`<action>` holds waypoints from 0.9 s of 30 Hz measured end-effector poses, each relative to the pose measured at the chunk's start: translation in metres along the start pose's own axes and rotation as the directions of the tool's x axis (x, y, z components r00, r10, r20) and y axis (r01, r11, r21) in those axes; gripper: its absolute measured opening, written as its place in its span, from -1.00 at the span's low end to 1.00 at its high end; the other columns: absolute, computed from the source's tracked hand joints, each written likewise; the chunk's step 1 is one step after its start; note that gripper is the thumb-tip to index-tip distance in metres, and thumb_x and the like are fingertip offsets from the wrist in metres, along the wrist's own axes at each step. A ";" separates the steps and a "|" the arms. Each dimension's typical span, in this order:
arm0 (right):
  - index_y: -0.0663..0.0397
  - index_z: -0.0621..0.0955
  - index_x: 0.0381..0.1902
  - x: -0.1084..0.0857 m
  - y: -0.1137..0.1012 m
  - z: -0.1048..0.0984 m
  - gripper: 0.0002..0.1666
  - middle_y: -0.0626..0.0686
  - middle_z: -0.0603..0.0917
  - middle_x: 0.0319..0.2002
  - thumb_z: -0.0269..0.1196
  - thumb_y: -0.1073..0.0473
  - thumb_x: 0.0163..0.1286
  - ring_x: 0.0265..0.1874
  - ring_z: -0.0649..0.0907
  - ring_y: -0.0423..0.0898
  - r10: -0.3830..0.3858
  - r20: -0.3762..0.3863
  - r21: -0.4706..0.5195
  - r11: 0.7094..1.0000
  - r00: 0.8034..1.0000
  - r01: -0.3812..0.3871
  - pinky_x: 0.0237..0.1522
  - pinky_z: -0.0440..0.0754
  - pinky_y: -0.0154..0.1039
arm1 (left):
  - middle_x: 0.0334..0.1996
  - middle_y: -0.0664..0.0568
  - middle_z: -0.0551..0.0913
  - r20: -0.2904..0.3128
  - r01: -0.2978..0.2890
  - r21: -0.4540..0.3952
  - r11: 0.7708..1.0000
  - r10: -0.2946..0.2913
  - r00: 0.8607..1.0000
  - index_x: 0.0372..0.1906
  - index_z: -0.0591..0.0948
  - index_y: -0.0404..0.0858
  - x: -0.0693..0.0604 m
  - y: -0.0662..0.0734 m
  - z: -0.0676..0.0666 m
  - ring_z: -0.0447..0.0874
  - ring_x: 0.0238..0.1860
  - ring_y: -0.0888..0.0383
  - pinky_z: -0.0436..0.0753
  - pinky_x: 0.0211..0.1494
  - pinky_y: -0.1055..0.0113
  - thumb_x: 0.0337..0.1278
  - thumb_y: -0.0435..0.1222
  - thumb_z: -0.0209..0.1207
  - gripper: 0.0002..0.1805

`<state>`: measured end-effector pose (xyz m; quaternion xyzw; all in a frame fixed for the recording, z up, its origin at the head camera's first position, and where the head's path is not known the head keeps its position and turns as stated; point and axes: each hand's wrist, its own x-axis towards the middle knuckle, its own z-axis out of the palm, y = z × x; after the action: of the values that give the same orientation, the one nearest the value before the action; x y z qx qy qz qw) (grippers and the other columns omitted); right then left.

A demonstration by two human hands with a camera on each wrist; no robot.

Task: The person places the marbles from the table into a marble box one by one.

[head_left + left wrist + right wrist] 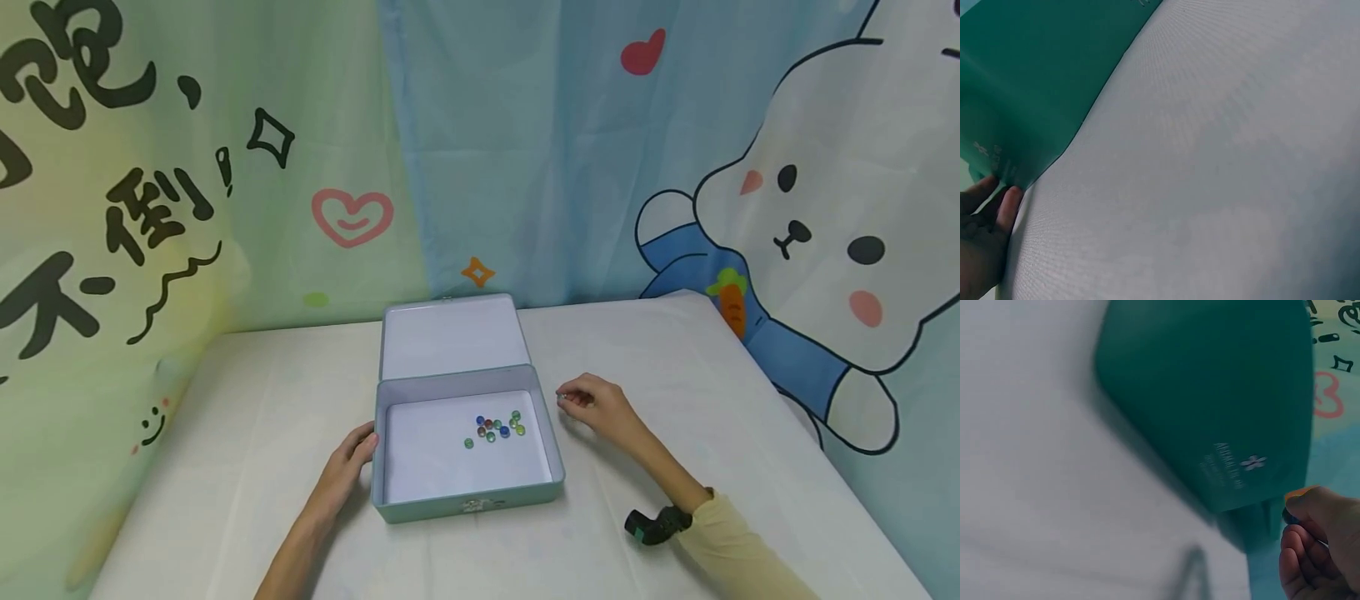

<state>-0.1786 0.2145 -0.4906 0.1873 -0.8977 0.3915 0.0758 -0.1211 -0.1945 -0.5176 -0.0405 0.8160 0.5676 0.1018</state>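
Note:
A shallow green metal box [468, 502] lies on the table with its hinged lid [453, 337] laid back. Inside it, several coloured glass marbles [491, 436] are scattered right of the middle. My left hand [347, 467] touches the box's left outer wall; in the left wrist view its fingers [1007, 209] rest against the green side near a corner. Beyond the right wall, my right hand [600, 408] is raised, pinching a small dark marble [1289, 517] between thumb and finger. The hand partly hides this marble.
A white cloth [247, 417] covers the table. Behind stands a printed curtain [487, 150] with a cartoon rabbit at the right. A black wrist device [658, 527] is worn on my right forearm, by the sleeve.

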 end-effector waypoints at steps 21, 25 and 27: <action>0.15 0.69 -0.15 0.077 -0.101 0.013 -0.82 0.02 0.66 -0.29 0.28 0.30 0.29 -0.29 0.61 -0.17 -0.261 0.277 0.055 0.965 0.925 0.256 -0.17 0.67 -0.33 | 0.33 -0.15 0.45 -0.002 -0.004 -0.005 1.000 0.004 1.000 0.39 0.33 -0.12 0.000 0.003 -0.003 0.48 0.26 -0.14 0.26 0.39 -0.21 0.41 0.11 -0.10 -0.39; 0.16 0.69 -0.13 0.091 -0.115 0.035 -0.81 0.04 0.66 -0.27 0.23 0.30 0.32 -0.28 0.63 -0.17 -0.323 0.402 0.091 0.945 0.857 0.313 -0.17 0.65 -0.41 | 0.34 -0.15 0.44 0.002 0.004 0.000 1.000 -0.004 1.000 0.40 0.33 -0.11 0.000 0.003 -0.002 0.49 0.25 -0.14 0.28 0.38 -0.21 0.41 0.11 -0.11 -0.39; 0.16 0.70 -0.13 0.097 -0.120 0.048 -0.81 0.04 0.66 -0.26 0.24 0.28 0.33 -0.28 0.63 -0.18 -0.341 0.466 0.095 0.937 0.816 0.337 -0.18 0.61 -0.48 | 0.34 -0.16 0.43 0.001 0.012 0.007 1.000 -0.012 1.000 0.40 0.32 -0.12 0.000 0.003 -0.001 0.49 0.25 -0.13 0.30 0.37 -0.22 0.41 0.11 -0.11 -0.39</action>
<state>-0.2195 0.0779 -0.4156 0.4344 -0.8393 0.3172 -0.0792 -0.1217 -0.1945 -0.5148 -0.0446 0.8177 0.5642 0.1055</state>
